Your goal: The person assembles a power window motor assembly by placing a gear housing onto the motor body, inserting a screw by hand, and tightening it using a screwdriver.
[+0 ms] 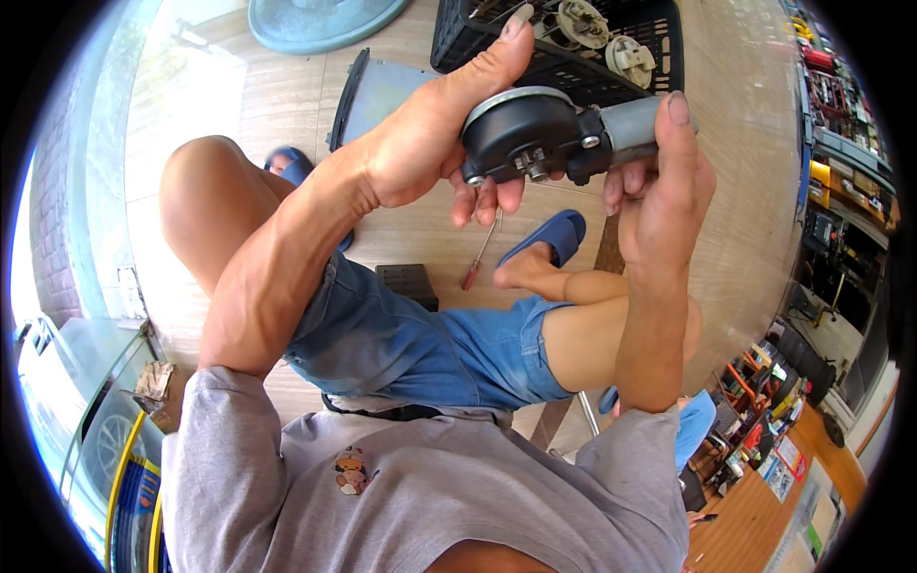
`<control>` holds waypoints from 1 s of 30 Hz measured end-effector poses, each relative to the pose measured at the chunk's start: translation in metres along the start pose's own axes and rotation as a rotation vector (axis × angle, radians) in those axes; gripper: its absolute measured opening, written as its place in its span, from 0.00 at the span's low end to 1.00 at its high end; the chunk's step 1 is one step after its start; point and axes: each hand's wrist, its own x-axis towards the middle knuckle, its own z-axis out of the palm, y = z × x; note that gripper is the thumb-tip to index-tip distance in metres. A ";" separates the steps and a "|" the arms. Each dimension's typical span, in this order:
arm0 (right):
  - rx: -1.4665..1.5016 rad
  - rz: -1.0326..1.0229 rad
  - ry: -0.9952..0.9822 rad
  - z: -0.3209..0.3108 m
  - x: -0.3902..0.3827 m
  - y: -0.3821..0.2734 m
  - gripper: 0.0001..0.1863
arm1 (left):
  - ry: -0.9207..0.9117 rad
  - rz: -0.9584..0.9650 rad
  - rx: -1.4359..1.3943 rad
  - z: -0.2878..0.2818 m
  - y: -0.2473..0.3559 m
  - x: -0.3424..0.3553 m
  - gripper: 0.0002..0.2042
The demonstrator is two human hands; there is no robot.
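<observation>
Between my two hands, up in front of me, is a small electric gear motor [523,132] with a round black gear housing and a grey metal cylinder. My left hand [449,124] supports the round housing from the left, its thumb stretched up past the rim and its fingertips showing beneath. Around the grey cylinder at the right end, my right hand [666,191] is closed, thumb on top and fingers curled under. A short toothed shaft and several bolts show on the housing's near side. On the floor below lies a screwdriver [473,267] with a red handle.
A black plastic crate [666,29] holding round metal and white parts stands just beyond the motor. Left of it are a flat grey panel [382,86] and a round blue lid [325,21]. A dark box [408,284] sits by my legs. Cluttered shelves [831,124] line the right.
</observation>
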 end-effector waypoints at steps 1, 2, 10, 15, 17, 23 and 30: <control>0.002 -0.001 0.002 -0.001 -0.002 -0.001 0.28 | 0.033 -0.011 0.000 0.002 0.000 -0.001 0.48; -0.039 -0.035 0.022 -0.002 -0.004 -0.003 0.27 | 0.066 -0.023 0.000 0.004 0.001 -0.001 0.47; -0.081 -0.148 0.043 -0.004 -0.014 -0.006 0.23 | -0.017 -0.005 0.074 0.004 -0.004 0.001 0.40; -0.098 -0.232 -0.039 -0.011 -0.020 -0.003 0.19 | -0.134 -0.014 0.128 0.007 -0.008 0.002 0.29; -0.171 -0.273 -0.053 -0.011 -0.024 -0.002 0.20 | -0.175 -0.041 0.153 0.010 -0.009 0.003 0.25; -0.355 -0.437 -0.132 -0.014 -0.028 0.000 0.20 | -0.148 -0.022 0.207 0.014 -0.017 0.001 0.28; -0.438 -0.668 -0.240 -0.020 -0.022 0.005 0.23 | -0.082 0.143 0.169 0.014 -0.027 0.005 0.29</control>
